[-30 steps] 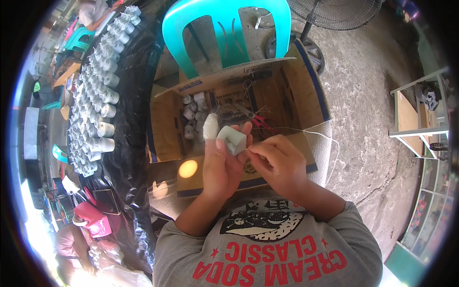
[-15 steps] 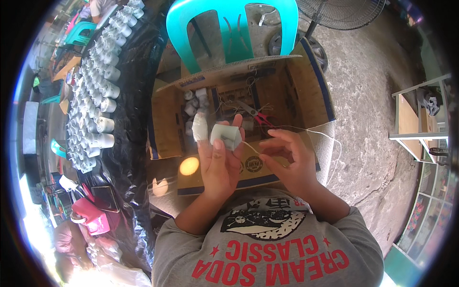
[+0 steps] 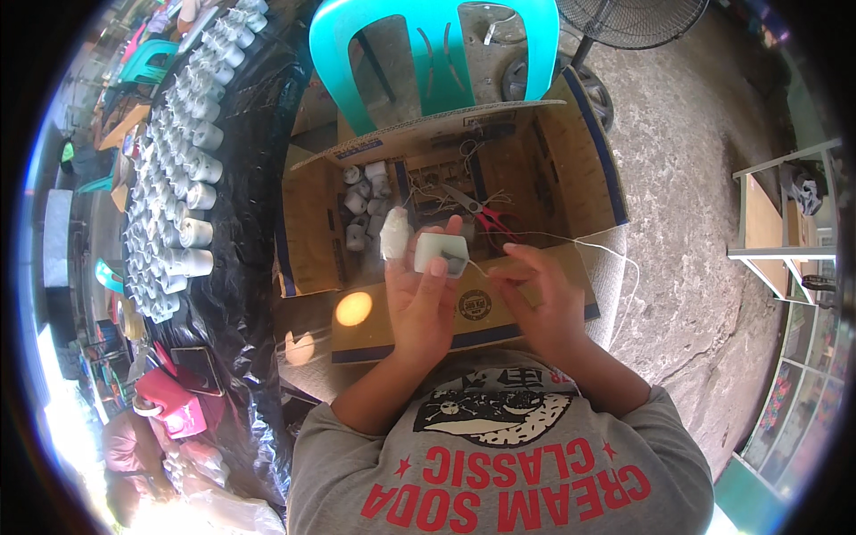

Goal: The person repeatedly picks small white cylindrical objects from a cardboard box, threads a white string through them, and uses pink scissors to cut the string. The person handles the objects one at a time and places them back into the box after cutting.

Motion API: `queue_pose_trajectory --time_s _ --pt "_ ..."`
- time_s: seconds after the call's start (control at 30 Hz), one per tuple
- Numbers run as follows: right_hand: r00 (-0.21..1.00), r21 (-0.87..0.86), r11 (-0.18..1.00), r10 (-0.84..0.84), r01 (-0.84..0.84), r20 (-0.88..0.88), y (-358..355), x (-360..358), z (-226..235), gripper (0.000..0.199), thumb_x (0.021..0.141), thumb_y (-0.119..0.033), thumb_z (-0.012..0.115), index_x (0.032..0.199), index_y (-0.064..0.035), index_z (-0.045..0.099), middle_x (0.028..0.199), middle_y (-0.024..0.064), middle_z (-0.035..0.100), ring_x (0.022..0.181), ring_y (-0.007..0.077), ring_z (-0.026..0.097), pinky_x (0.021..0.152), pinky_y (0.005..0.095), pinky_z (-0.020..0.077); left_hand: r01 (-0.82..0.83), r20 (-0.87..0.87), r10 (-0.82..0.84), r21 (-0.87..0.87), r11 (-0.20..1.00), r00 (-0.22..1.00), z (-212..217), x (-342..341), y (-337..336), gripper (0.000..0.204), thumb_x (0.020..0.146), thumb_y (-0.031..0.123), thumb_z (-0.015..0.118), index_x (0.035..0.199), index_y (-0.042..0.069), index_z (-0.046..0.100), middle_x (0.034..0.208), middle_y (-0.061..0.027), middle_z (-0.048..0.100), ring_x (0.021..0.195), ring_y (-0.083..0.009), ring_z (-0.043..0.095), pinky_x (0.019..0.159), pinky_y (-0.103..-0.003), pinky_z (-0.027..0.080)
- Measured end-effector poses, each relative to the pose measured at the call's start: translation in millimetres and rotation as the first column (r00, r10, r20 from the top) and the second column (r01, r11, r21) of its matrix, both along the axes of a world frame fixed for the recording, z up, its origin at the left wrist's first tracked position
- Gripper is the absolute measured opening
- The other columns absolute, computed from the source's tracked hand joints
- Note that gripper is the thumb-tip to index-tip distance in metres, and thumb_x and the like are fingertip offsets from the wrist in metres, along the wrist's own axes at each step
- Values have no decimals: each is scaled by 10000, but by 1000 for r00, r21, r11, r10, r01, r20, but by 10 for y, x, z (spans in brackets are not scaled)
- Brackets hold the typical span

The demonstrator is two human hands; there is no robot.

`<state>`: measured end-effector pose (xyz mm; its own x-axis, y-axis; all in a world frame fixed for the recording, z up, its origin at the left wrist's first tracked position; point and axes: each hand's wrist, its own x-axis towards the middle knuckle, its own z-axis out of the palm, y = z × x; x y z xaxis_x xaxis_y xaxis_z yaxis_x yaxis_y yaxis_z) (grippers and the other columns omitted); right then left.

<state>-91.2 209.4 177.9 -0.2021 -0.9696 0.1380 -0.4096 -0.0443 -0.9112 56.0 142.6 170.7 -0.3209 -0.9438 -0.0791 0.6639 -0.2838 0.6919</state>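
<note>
My left hand (image 3: pixel 419 303) holds a small pale cylindrical cup (image 3: pixel 441 254) on its side, with the thumb pressed on it. A bulky white wrapping (image 3: pixel 393 234) sits at the tip of one of that hand's fingers. From the cup's right end, a thin white string (image 3: pixel 479 267) runs to my right hand (image 3: pixel 539 294), whose thumb and forefinger pinch it. More string loops out to the right. Beyond my hands, scissors (image 3: pixel 486 214) with red handles lie in an open cardboard box (image 3: pixel 571 169). Several whitish cups (image 3: pixel 361 198) are heaped on the box's left side.
Many similar cups (image 3: pixel 192 196) stand in rows on black plastic sheeting (image 3: pixel 250 178) at the left. A teal chair (image 3: pixel 441 53) stands behind the box, with a fan (image 3: pixel 629 18) beyond it. Shelves (image 3: pixel 776 214) stand at the far right.
My left hand has shifted slightly right with the cup, which is turned a little. My right hand stays pinched on the string, close to the cup.
</note>
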Motion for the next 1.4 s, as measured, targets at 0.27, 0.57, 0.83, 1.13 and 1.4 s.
queue_pose_trajectory --time_s 0.27,0.57,0.83,1.13,1.4 --pt "969 60 993 -114 103 221 -7 -20 -63 431 829 -8 697 1212 -42 501 959 91 707 926 170 683 793 297 536 55 102 -56 9 998 993 -98 -104 126 809 872 -20 627 1501 107 133 1247 -82 491 1327 -285 423 1037 -368 413" --pt "979 -91 994 71 -55 193 -12 -159 -46 497 836 37 614 1311 -8 477 1255 182 566 1044 232 656 836 300 534 90 479 80 -322 943 874 -206 -112 155 923 754 -117 712 1486 26 168 1174 -89 566 1200 -246 537 1002 -381 460" --pt "823 440 849 -10 -294 568 84 -142 -125 453 860 -158 707 1244 8 534 1142 185 635 1062 246 639 859 354 517 -26 290 67 -143 989 955 -165 -168 151 867 779 -92 711 1473 15 203 1142 -87 553 1168 -243 555 984 -378 479" --pt "992 -90 996 -14 3 -125 66 -251 73 258 813 -68 705 1067 -65 660 995 88 678 1011 269 622 867 376 500 169 582 34 -291 942 813 -299 -159 255 706 762 -20 752 1352 7 366 1154 -111 553 1124 -230 567 971 -360 476" --pt "965 -278 958 -3 -73 -262 49 -235 30 108 831 -17 672 929 -55 644 938 69 660 853 229 603 765 360 496 434 827 -73 -215 875 557 -241 -155 264 848 737 143 803 1434 22 334 1269 -166 506 1161 -304 530 985 -408 433"
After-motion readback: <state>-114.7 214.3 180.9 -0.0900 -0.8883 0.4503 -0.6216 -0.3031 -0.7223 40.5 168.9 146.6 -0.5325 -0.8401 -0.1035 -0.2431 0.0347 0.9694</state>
